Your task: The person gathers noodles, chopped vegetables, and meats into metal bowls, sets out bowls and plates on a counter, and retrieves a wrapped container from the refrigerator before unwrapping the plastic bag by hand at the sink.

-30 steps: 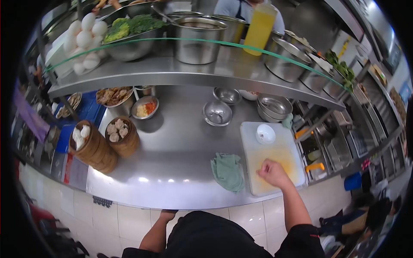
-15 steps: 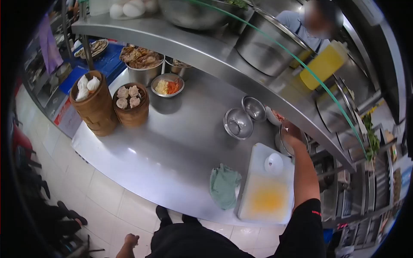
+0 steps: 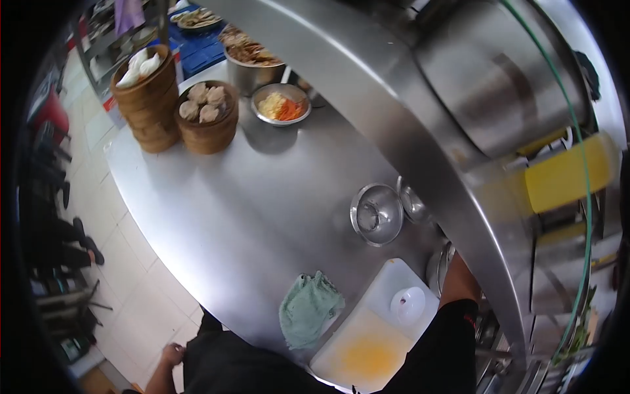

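My right forearm (image 3: 459,284) reaches over the white cutting board (image 3: 394,282) towards a stack of steel bowls (image 3: 437,266) under the steel shelf (image 3: 407,138). The shelf edge hides the hand itself. On the board are a yellow stain and a small white dish (image 3: 408,305). A crumpled green cloth (image 3: 307,310) lies left of the board. My left hand (image 3: 172,355) hangs at my side below the counter edge, fingers curled, holding nothing.
Two small steel bowls (image 3: 376,213) sit mid-counter. At the far end are two bamboo steamers of dumplings (image 3: 207,113), a bowl of shredded vegetables (image 3: 282,105) and a pot of fried food (image 3: 252,58). A large pot (image 3: 505,72) and yellow bottle (image 3: 564,178) stand on the shelf.
My right hand left the cutting board and reached forward under the shelf to the stacked bowls. My head leaned in and turned, so the shelf now fills the right side.
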Tool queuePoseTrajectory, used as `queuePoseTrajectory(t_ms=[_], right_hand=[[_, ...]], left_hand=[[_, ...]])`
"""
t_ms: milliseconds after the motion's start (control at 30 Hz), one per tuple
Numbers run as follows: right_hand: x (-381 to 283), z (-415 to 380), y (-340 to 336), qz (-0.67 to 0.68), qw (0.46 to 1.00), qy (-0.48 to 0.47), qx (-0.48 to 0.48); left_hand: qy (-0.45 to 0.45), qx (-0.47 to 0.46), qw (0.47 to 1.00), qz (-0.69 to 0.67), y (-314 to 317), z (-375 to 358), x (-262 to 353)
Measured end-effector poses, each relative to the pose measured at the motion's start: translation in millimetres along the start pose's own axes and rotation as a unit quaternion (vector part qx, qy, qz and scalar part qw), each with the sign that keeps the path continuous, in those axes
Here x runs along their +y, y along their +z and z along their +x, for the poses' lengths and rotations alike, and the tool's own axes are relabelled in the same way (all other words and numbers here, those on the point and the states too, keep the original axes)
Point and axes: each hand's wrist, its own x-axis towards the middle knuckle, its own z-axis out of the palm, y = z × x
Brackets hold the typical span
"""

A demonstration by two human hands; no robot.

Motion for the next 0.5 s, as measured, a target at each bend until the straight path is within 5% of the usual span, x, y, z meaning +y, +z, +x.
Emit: queuePoseTrajectory(t_ms=[233, 400, 467, 500], right_hand=[[-0.6, -0.5, -9.6, 0.092, 0.995, -0.028, 0.008], [-118.7, -95.8, -93.3, 0.103, 0.985, -0.127, 0.058], [-155.9, -165.9, -118.5, 0.152, 0.979, -0.126, -0.047], [-160.9, -206.7, -117.6, 0.283, 0.943, -0.086, -0.153]], left_hand=[[0.1, 0.06, 0.993, 0.009, -46.8, -28.1, 119.4], [0.178, 0.021, 0.984, -0.013, -51.0, 16.5, 162.8], [0.256, -0.01, 0.966, 0.043, -72.5, 3.4, 204.0], [0.332, 0.008, 0.942, 0.057, -39.7, 76.3, 188.5]])
